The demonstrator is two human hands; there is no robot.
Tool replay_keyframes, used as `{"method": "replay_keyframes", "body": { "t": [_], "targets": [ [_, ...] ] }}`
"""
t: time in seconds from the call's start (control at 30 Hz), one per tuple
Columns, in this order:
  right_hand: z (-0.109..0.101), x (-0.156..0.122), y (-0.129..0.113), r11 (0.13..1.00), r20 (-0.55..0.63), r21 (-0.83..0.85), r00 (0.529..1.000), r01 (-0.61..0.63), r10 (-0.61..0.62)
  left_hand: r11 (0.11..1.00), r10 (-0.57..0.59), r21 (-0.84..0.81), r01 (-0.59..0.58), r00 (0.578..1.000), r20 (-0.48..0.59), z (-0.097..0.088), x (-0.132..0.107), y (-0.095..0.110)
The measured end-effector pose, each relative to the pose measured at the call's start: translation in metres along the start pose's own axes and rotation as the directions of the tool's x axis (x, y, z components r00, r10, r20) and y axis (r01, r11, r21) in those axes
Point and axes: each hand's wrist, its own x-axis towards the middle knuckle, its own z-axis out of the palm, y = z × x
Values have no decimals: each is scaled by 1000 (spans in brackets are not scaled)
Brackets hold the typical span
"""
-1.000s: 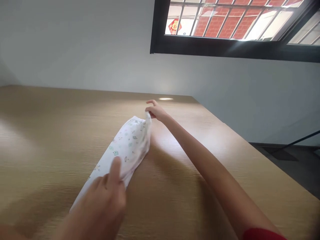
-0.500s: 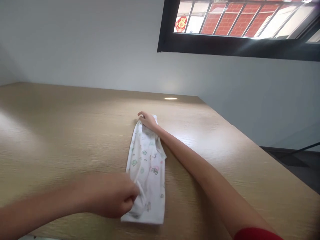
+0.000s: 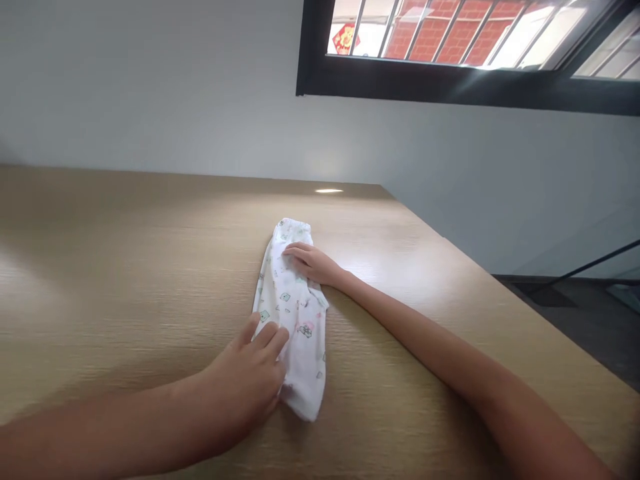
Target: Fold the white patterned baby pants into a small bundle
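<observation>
A white garment with small green and pink prints lies on the wooden table between and beneath the two hands, its long shape running from beyond the right hand to just nearer than the left. The right hand rests palm down on its far part, fingers stretched out and loosely together; the palm and whatever cloth lies under it are hidden. The left hand is at the near part, over the garment's left edge, with its fingers bent. Its thumb and fingertips are mostly out of sight, so I cannot tell whether it pinches the cloth or only presses on it. That hand also covers part of the near end, and how many layers are folded there is hard to make out. Many of the prints are too small to read.

Both arms are cut off by the picture's borders, as is the table's near side. Well beyond the right hand, the barred window is cropped at the top; the red ornament behind its glass is indistinct. Far to the right of that hand, a dark rod runs out of view.
</observation>
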Motion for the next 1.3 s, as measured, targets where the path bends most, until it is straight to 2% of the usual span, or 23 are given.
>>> {"method": "replay_keyframes", "body": {
  "t": [0.1,0.2,0.27,0.3,0.37,0.43,0.5,0.53,0.6,0.63,0.7,0.77,0.8,0.83,0.9,0.97,1.03,1.1,1.17,1.23,1.3],
  "targets": [
    [1,3,1,1000,-11,-16,1000,-9,9,999,35,-40,-34,999,21,-7,0,-8],
    [1,4,2,1000,-15,-6,1000,-19,19,994,76,-80,-69,993,87,-18,-2,-16],
    [1,4,2,1000,-19,14,999,-25,25,994,70,-87,-64,995,72,-22,-2,-17],
    [0,3,2,999,-32,27,999,-29,30,994,59,-94,-57,998,22,-24,0,-16],
    [0,3,3,997,-92,54,994,-58,63,992,17,-123,-36,988,-154,-27,3,-11],
    [-1,2,2,990,-167,80,978,-113,125,984,-43,-178,-16,946,-321,-31,8,-3],
    [-2,3,2,978,-200,99,960,-181,198,975,-65,-219,-25,917,-394,-34,12,8],
    [-2,3,3,973,-190,103,956,-208,225,976,-49,-215,-42,916,-398,-33,14,13],
    [-3,4,4,968,-144,99,959,-232,244,986,23,-146,-77,941,-337,-28,15,25],
    [-3,4,6,969,-119,97,964,-226,237,991,66,-91,-93,963,-263,-23,14,31],
    [-4,5,10,974,-90,106,974,-200,210,992,127,-2,-128,991,-47,-12,12,41],
    [-5,5,12,971,-82,131,974,-201,212,990,143,-14,-142,980,138,-6,11,44],
    [-6,5,11,966,-73,146,971,-216,228,991,133,-51,-126,975,176,-6,13,40],
    [-6,6,8,958,-66,161,966,-237,250,992,104,-93,-89,980,170,-7,17,33],
    [-6,7,-2,939,-56,212,956,-270,288,989,-4,-150,10,999,36,-12,34,8],
    [-4,10,-14,912,-21,304,956,-274,294,986,-91,-151,67,983,-157,-12,57,-26],
    [-1,16,-22,889,57,382,966,-254,252,993,-13,-120,-13,976,-217,-4,76,-54],
    [-1,25,-19,886,139,391,968,-248,210,994,6,-105,-28,979,-203,10,81,-60],
    [-3,37,-6,902,145,330,959,-279,243,996,-5,-88,-8,989,-145,28,68,-40],
    [-4,51,9,916,97,235,945,-325,311,1000,-4,-22,2,996,-87,47,44,-2],
    [-4,60,18,930,59,140,940,-340,335,991,-42,123,56,993,-113,64,18,37]
  ]
}}
